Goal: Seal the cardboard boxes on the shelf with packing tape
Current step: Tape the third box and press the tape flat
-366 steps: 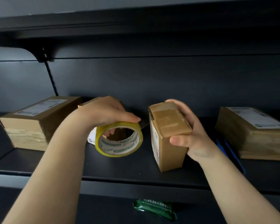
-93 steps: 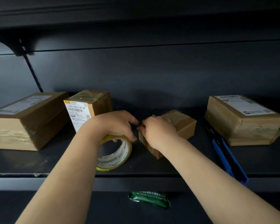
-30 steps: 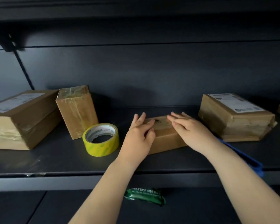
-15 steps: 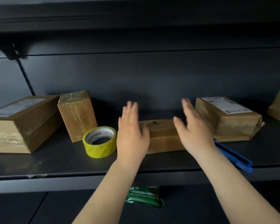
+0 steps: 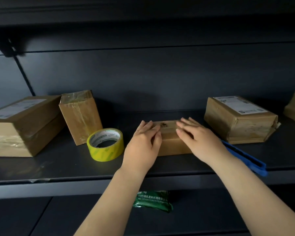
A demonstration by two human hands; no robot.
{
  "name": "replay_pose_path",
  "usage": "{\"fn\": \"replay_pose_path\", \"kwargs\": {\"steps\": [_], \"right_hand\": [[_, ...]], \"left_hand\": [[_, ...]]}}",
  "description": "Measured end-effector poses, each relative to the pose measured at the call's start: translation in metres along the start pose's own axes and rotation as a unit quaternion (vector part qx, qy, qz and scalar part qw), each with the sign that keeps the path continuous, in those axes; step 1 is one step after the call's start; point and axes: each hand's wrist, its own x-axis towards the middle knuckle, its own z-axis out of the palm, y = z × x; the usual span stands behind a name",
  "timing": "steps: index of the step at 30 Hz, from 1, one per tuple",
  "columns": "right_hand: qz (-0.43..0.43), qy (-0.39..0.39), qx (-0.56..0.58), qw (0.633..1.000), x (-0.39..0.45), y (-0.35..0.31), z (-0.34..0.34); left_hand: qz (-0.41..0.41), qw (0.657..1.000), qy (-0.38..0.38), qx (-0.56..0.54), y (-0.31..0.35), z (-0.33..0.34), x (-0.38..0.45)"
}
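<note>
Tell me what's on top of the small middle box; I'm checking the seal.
Both hands lie flat on the small box: left hand, right hand. They cover most of the top, hiding the seal.

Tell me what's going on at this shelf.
A person is sealing boxes with tape. Both hands, left and right, lie flat with straight fingers on the small box at the middle of the shelf. The tape roll sits unheld to its left. Other boxes stand at either side.
</note>
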Motion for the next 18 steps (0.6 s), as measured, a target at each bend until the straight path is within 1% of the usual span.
{"fn": "replay_pose_path", "kwargs": {"steps": [3,5,7,8,11,12,14,16,18], "right_hand": [[0.055,0.060,0.102,0.991,-0.004,-0.002,0.009],[0.083,0.088,0.171,0.978,-0.005,-0.003,0.014],[0.117,0.096,0.232,0.961,-0.004,0.000,0.015],[0.145,0.094,0.267,0.948,-0.003,0.003,0.015],[0.247,0.095,0.371,0.890,-0.001,0.009,0.013],[0.256,0.095,0.371,0.888,0.000,0.010,0.012],[0.246,0.096,0.367,0.892,0.003,0.008,0.013],[0.222,0.111,0.394,0.885,0.005,0.001,0.012],[0.183,0.133,0.394,0.891,0.002,-0.005,0.009]], "left_hand": [[-0.096,0.988,0.031,-0.116,0.004,0.004,-0.006],[-0.155,0.975,0.020,-0.156,0.004,0.004,-0.007],[-0.200,0.964,0.015,-0.172,0.002,0.000,-0.005],[-0.213,0.960,0.019,-0.182,0.001,-0.003,-0.005],[-0.234,0.949,-0.003,-0.213,0.005,-0.008,-0.005],[-0.241,0.942,-0.014,-0.233,0.006,-0.008,-0.007],[-0.269,0.911,-0.033,-0.312,0.007,-0.010,-0.011],[-0.275,0.883,-0.029,-0.379,0.011,-0.012,-0.015],[-0.261,0.881,-0.021,-0.394,0.012,-0.016,-0.020]]}}
